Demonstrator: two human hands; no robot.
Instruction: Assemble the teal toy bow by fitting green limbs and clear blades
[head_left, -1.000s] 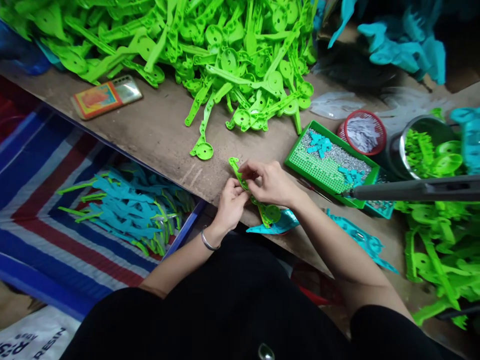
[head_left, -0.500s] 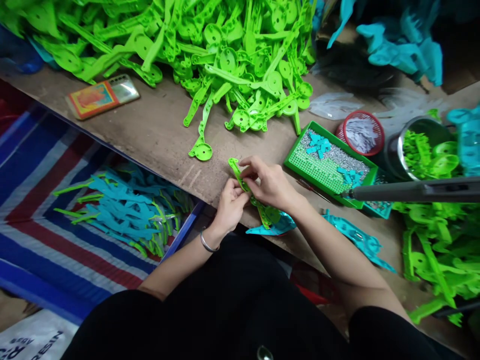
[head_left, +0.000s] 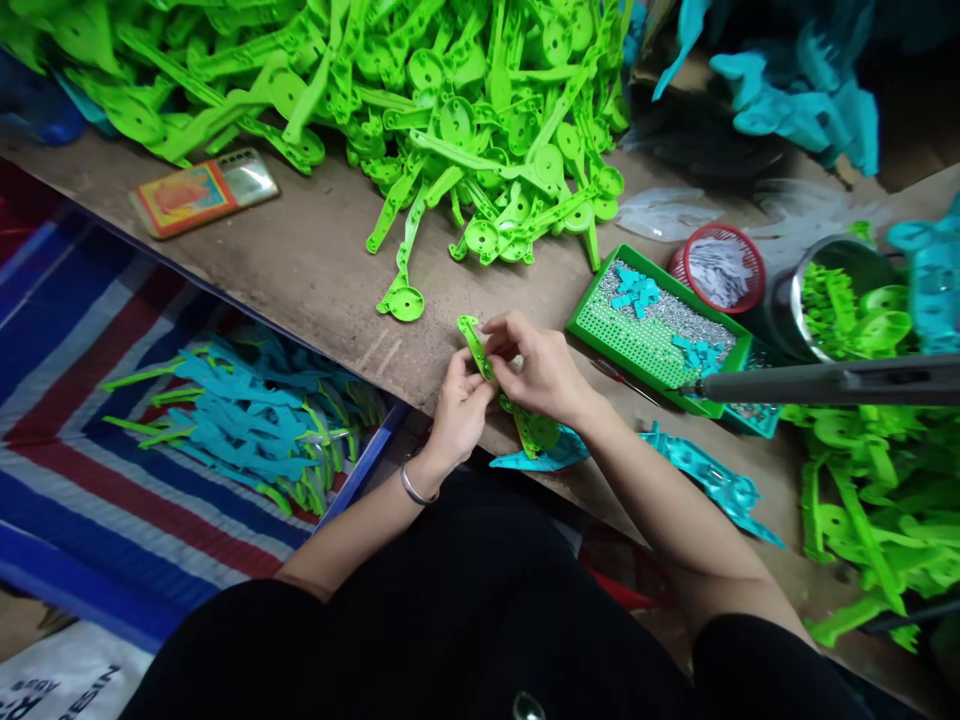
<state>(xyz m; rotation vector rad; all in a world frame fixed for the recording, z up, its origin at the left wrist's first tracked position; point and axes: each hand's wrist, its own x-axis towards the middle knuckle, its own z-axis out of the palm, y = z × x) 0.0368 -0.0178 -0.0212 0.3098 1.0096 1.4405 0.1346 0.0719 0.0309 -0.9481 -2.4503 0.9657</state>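
Note:
Between my hands is a long lime-green plastic part (head_left: 473, 342) with a slim arm and a round end, held over the front edge of the bench. My left hand (head_left: 459, 412) is closed on its middle. With bent fingers my right hand (head_left: 541, 372) pinches at the same part from the right; whether a small piece is between those fingertips is hidden. Just below, a turquoise plastic part (head_left: 544, 455) lies at the bench edge, partly under the green one. Another turquoise part (head_left: 705, 475) rests beneath my right forearm.
A heap of green parts (head_left: 450, 120) covers the back. On the right are a green basket of screws (head_left: 615, 325), a red basket (head_left: 720, 268), a steel pot (head_left: 806, 300) and a grey bar-shaped tool (head_left: 825, 382). A phone (head_left: 202, 195) lies left, above a striped-lined bin (head_left: 67, 440).
Both hands stay almost in place on the green part, with only slight finger movement. The view has shifted a little.

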